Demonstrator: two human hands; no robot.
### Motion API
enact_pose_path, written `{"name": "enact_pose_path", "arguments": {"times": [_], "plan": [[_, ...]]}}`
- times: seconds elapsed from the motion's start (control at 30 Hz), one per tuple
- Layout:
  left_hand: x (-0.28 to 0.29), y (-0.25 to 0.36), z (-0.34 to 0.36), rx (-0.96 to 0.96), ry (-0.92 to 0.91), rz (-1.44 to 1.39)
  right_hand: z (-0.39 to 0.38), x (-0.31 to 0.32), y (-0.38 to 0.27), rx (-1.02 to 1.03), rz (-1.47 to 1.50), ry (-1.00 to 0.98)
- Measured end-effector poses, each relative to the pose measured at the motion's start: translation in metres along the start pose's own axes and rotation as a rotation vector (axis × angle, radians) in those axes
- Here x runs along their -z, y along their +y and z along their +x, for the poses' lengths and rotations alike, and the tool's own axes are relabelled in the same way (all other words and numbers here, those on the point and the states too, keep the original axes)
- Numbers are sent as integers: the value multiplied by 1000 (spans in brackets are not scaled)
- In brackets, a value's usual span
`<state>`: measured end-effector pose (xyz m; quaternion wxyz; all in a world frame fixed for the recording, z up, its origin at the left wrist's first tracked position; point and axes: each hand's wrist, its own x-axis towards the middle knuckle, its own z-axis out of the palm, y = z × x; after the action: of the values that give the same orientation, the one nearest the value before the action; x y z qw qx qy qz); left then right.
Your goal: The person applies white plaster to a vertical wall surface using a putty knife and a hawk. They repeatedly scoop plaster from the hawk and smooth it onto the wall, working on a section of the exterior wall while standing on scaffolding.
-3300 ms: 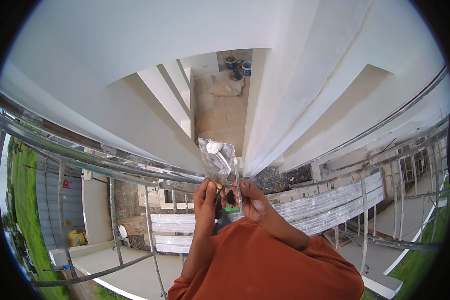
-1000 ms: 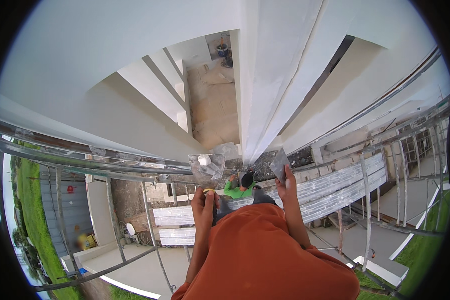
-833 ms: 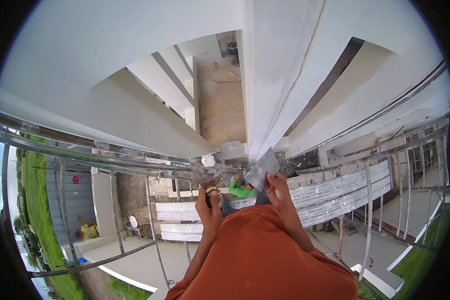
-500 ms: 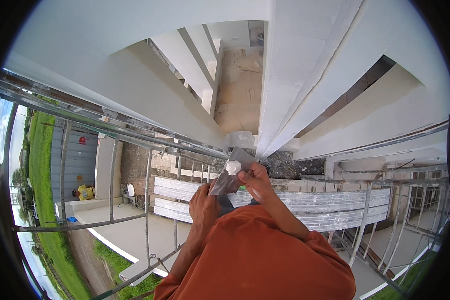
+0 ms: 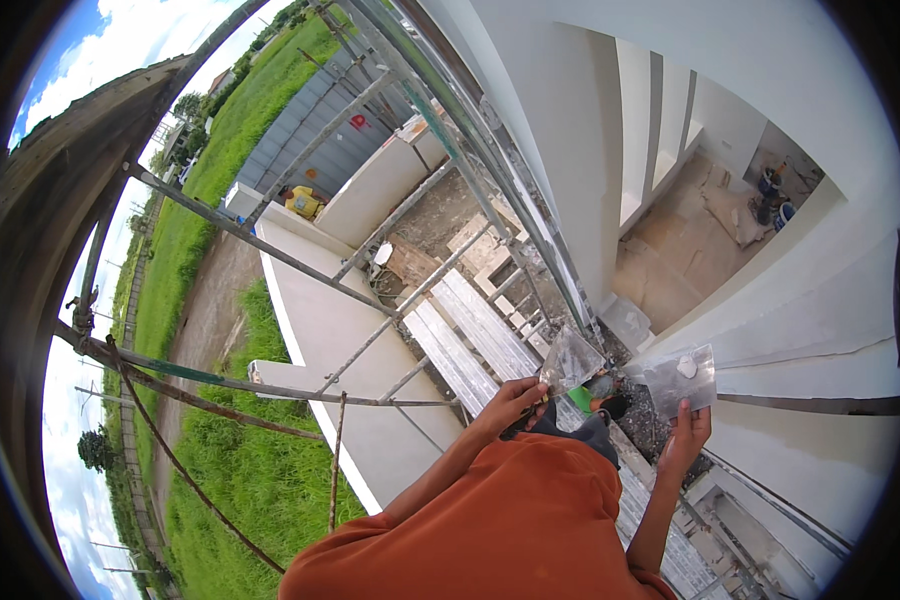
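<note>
My left hand pinches the edge of a thin, clear plastic sheet, whose surface looks smeared. Apart from it on the right, my right hand grips a second clear plastic sheet by its lower edge, thumb across the front. A lump of white paste sticks to this sheet near its upper middle. Both sheets are held up in front of my orange shirt, beside the white wall. Below them part of my foot area is hidden.
I am high on a scaffold with metal rails on the left. Plank-like metal boards run below. A white wall opening shows a floor with buckets. Down to the left are a ledge, grass and a grey metal fence.
My hands, close together before, are now apart, each with a clear sheet. The right one has moved right with the white lump. My view has turned toward the left, showing more grass and scaffold.
</note>
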<state>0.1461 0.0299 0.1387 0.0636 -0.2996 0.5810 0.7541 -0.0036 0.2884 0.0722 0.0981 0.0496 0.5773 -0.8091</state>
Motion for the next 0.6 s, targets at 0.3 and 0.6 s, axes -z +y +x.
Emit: {"name": "enact_pose_path", "arguments": {"times": [0.3, 0.6], "plan": [[-6, 25, 14, 13, -309, 15, -11, -76, -50, 599, -654, -542], [0, 49, -6, -177, -220, 16, 42, -51, -14, 716, -975, -814]]}}
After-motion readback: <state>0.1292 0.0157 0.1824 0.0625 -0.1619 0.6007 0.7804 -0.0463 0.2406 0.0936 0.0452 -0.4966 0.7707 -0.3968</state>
